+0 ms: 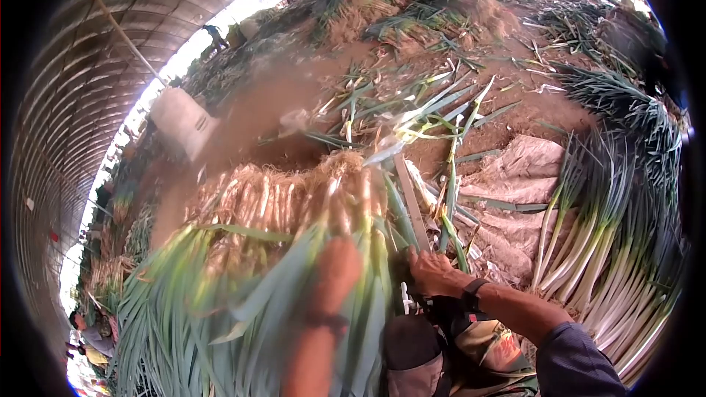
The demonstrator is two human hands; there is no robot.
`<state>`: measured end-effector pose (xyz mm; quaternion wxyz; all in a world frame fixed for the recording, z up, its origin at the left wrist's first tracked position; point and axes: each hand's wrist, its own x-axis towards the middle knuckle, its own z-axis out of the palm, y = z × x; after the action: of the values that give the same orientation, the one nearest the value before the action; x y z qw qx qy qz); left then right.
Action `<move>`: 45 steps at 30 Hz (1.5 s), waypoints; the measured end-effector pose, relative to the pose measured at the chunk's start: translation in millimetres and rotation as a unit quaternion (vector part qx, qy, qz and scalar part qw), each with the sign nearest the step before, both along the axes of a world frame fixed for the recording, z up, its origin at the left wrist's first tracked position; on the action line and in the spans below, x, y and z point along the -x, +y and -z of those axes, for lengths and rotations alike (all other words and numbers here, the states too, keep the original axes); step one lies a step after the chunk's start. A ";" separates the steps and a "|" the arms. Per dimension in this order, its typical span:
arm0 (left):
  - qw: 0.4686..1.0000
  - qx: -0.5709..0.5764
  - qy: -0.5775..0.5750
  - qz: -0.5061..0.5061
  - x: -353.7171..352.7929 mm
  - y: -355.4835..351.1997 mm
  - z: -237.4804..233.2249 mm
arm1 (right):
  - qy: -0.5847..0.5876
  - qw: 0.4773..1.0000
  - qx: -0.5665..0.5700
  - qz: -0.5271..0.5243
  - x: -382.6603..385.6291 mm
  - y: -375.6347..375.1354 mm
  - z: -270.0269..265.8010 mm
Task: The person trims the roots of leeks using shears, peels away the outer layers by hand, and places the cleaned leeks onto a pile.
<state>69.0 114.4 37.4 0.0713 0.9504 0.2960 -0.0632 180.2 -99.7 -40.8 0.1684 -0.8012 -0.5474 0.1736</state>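
A wide row of green onions (257, 198) with brown roots lies in front of me, leaves toward me. Over its right part is my left hand (338, 265), smeared by motion, near the stalks; its fingers cannot be made out. Farther right, my right hand (434, 272) is closed at the lower end of a long flat blade-like tool (412, 206), which points away from me. Loose yellow-green leaves (419, 129) lie beyond the tool's far end.
Cleaned onions with white stalks (596, 257) lie at the right beside a crumpled pinkish sheet (515, 176). A white sack (180, 121) stands at the left. Onion heaps (412, 7) cover the far ground. My knee (413, 345) shows at the bottom.
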 end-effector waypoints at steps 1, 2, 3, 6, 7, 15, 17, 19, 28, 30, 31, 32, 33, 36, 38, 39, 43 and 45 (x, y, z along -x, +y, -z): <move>1.000 -0.004 0.002 0.006 -0.8 0.8 0.4 | 0.069 0.997 0.001 0.031 -4.5 2.2 -8.9; 1.000 -0.002 -0.004 0.006 -0.4 1.9 1.3 | 0.090 0.995 -0.009 0.044 -9.2 4.0 -8.7; 1.000 0.001 -0.009 0.005 1.9 2.2 3.2 | 0.111 0.992 -0.017 0.056 -13.3 5.0 -5.7; 1.000 -0.004 -0.027 0.001 4.9 -0.9 0.3 | 0.123 0.989 -0.030 0.081 -16.4 6.5 -3.7; 0.999 -0.006 -0.036 -0.002 5.7 -3.5 -1.7 | 0.113 0.990 -0.034 0.082 -15.4 5.7 -11.2; 0.949 0.144 -0.281 -0.009 2.7 -45.8 -10.0 | -0.045 0.975 -0.198 0.088 -1.9 -6.3 -84.5; 0.888 0.323 -0.325 -0.042 -0.6 -51.2 -9.2 | -0.079 0.955 -0.286 0.032 -2.6 -4.8 -81.0; 0.753 0.542 -0.363 -0.083 -6.5 -53.2 -4.1 | -0.046 0.946 -0.320 -0.003 -2.3 -4.6 -77.0; 0.687 0.561 -0.416 -0.199 2.5 -56.6 -11.3 | -0.043 0.964 -0.261 0.032 42.2 -32.0 -86.3; 0.685 0.573 -0.401 -0.204 1.2 -66.4 -13.4 | -0.043 0.964 -0.256 0.048 45.4 -38.8 -76.1; 0.702 0.562 -0.397 -0.184 2.5 -69.8 -21.6 | -0.034 0.966 -0.250 0.056 44.0 -38.1 -66.3; 0.709 0.566 -0.387 -0.164 4.9 -63.9 -14.0 | -0.026 0.967 -0.243 0.067 41.8 -40.3 -60.4; 0.830 0.419 -0.337 -0.150 6.9 -55.6 -7.3 | 0.031 0.970 -0.235 0.057 36.9 -43.2 -60.7; 0.960 0.070 -0.257 -0.090 11.4 -34.9 21.0 | 0.221 0.955 -0.179 0.082 23.4 -53.4 -75.5; 0.960 0.026 -0.276 -0.042 14.7 -29.0 30.3 | 0.237 0.956 -0.157 0.071 15.9 -55.4 -79.6; 0.963 0.002 -0.268 -0.030 15.4 -27.4 36.0 | 0.247 0.956 -0.146 0.065 15.3 -56.1 -79.9; 0.971 -0.053 -0.233 -0.018 12.8 -16.9 42.0 | 0.196 0.962 -0.188 -0.009 20.9 -58.4 -83.7; 0.980 -0.019 -0.194 -0.038 13.2 -10.4 41.1 | 0.205 0.961 -0.187 -0.004 25.4 -60.0 -82.0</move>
<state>55.8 104.0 -3.7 0.1118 0.9338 0.3139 0.1303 154.8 -159.7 41.1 0.4232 -0.7003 -0.5269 0.2299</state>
